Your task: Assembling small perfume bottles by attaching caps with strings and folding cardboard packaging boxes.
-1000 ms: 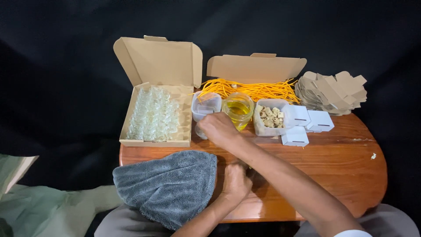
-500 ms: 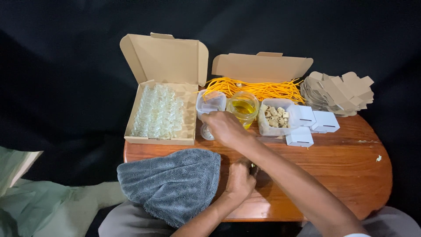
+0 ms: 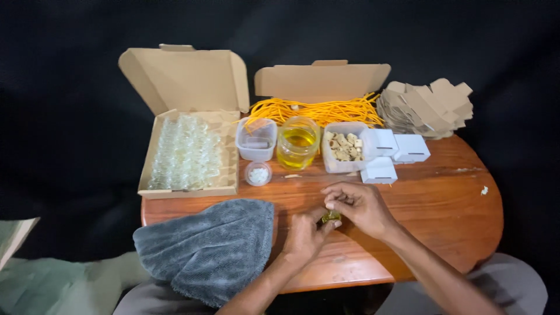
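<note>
My left hand (image 3: 305, 235) and my right hand (image 3: 360, 205) meet over the middle of the wooden table (image 3: 443, 204). Between their fingertips sits a small glass vial (image 3: 331, 217) with yellow liquid, pinched from both sides. A grey towel (image 3: 204, 248) lies just left of my left hand. Behind the hands stand a jar of yellow oil (image 3: 298, 142), a tub of corks (image 3: 345, 147) and a clear tub (image 3: 256, 139), with a small round lid-like cup (image 3: 258, 174) in front of it.
An open cardboard box (image 3: 188, 153) of several empty glass vials sits at the left. Another open box (image 3: 318, 111) holds yellow strings. Small white boxes (image 3: 396, 153) and a stack of flat brown cartons (image 3: 429, 108) are at the right rear.
My right hand drew back from the tubs near the jar toward me and now meets my left hand at the small vial. The view shifted slightly.
</note>
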